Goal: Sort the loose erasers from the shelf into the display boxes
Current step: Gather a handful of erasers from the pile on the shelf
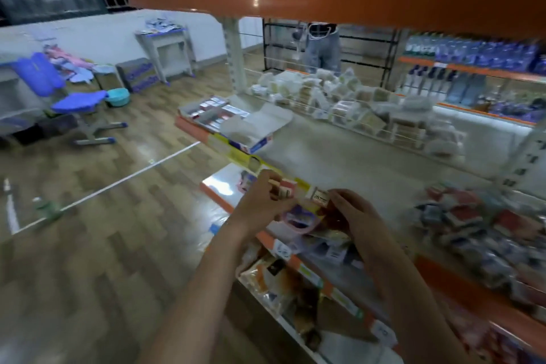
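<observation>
Partly blurred, left hand (263, 201) grips small erasers (282, 188).

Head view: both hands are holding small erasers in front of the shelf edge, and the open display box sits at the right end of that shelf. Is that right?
Not quite. The head view shows the open display box at the left end of the shelf, not the right. The rest holds: the left hand and right hand each hold small erasers in front of the shelf edge.

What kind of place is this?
Most likely a small shop: orange-edged shelves with price labels, packaged goods in a wire rack, and an open display box of erasers.
</observation>
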Tool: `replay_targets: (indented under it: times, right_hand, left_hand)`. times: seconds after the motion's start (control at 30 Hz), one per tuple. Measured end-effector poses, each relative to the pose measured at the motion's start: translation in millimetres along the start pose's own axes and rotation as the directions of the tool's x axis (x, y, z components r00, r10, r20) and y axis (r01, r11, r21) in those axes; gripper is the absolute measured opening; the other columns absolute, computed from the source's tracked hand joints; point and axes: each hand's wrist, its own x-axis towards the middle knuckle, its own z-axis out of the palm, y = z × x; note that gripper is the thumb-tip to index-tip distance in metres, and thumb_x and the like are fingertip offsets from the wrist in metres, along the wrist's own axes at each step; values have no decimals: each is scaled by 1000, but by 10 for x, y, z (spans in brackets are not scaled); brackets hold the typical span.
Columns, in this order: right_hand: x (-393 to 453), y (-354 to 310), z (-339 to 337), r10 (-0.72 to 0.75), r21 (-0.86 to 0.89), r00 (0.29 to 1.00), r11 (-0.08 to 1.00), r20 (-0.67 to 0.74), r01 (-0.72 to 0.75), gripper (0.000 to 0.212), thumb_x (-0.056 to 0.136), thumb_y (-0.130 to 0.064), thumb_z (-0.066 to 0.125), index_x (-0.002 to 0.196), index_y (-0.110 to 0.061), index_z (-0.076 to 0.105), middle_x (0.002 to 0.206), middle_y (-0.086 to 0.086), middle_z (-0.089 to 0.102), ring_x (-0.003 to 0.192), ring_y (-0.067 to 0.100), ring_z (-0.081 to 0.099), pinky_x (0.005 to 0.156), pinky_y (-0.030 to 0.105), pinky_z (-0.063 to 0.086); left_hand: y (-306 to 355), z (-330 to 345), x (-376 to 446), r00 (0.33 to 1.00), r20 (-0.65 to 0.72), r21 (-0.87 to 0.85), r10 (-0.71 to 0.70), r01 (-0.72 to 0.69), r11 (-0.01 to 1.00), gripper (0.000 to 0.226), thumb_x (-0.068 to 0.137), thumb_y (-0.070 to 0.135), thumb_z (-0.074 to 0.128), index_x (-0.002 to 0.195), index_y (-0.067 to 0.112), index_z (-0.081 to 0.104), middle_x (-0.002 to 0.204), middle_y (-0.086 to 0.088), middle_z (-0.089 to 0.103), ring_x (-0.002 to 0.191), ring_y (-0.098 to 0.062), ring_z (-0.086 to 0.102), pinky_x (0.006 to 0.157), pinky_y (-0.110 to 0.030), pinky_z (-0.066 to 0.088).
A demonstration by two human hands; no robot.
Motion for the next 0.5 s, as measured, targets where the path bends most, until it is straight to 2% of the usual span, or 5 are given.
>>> replay_targets:
  times: [0.1,0.2,0.3,0.4,0.5]
  right_hand:
    - [111,32,438,9,-30,1000,1000,25,-8,17,95,-11,49,88,-18,63,71,6,67,63,20,64,62,32,54]
    - [224,62,773,16,-36,995,999,103,-12,18,97,-9,44,92,-16,60,59,-5,67,54,9,63,50,19,52]
    - [369,83,1020,29,-115,983,993,179,-8,19,98,-10,43,95,-17,61,60,-11,68,53,2,61,50,13,48]
    - [571,111,1211,72,-116,963,992,260,-43,19,98,-10,43,102,-12,62,68,-4,71,59,6,63,53,15,49]
    - [813,154,1395,70,-96,960,994,271,-46,18,97,-10,46,102,-12,63,72,-3,72,60,6,64,52,14,48]
  left_hand:
    - [-90,-453,-24,998,-25,193,57,-51,980,35,79,23,73,94,28,42,87,1,60,69,-12,56,63,-30,46]
    - [-172,-820,-39,990,5,351,138,-131,927,30,83,24,69,99,25,43,95,2,62,70,-11,56,60,-20,42]
    - [-267,-1103,8,989,-32,379,146,-123,917,28,84,18,67,101,23,45,97,4,64,70,-9,58,54,-12,39]
    - [-372,-1321,123,984,-58,385,169,-134,913,26,85,17,66,99,26,46,95,10,61,72,-3,57,59,-11,39]
    - [-480,-1512,310,976,-76,401,206,-159,902,26,84,16,66,96,30,46,96,13,60,75,-5,56,59,-11,40]
